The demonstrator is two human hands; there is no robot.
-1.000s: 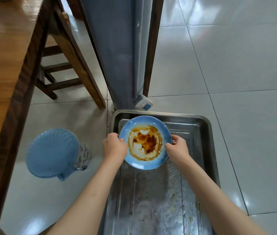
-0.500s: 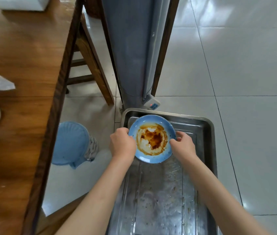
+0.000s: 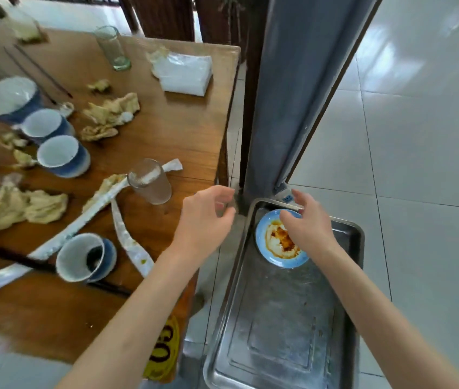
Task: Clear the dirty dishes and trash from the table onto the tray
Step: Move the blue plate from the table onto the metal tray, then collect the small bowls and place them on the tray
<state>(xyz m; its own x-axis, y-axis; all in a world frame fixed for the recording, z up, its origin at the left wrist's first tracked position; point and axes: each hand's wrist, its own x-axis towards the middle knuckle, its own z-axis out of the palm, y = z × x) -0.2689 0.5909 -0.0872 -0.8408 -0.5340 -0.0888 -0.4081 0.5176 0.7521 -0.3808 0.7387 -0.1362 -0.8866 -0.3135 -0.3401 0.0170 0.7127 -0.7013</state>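
A blue plate (image 3: pixel 273 249) smeared with brown sauce lies at the far end of the metal tray (image 3: pixel 279 332) on the floor. My right hand (image 3: pixel 305 223) hovers open just above the plate, partly covering it. My left hand (image 3: pixel 206 217) is open over the table's right edge, holding nothing. On the wooden table (image 3: pixel 166 130) stand blue-and-white cups (image 3: pixel 63 157), a clear glass (image 3: pixel 149 181), crumpled stained napkins (image 3: pixel 110 113), chopstick wrappers (image 3: pixel 127 237) and dark chopsticks (image 3: pixel 40 71).
A grey metal post (image 3: pixel 293 80) rises behind the tray's far end, with a power strip (image 3: pixel 286 196) at its base. A tall glass (image 3: pixel 112 47) and a tissue pack (image 3: pixel 185 73) sit at the table's far side. White tiled floor (image 3: pixel 419 164) spreads right.
Both hands have let go of the blue plate, which now rests in the tray. My left hand has lifted toward the table, and the view has swung left onto the tabletop.
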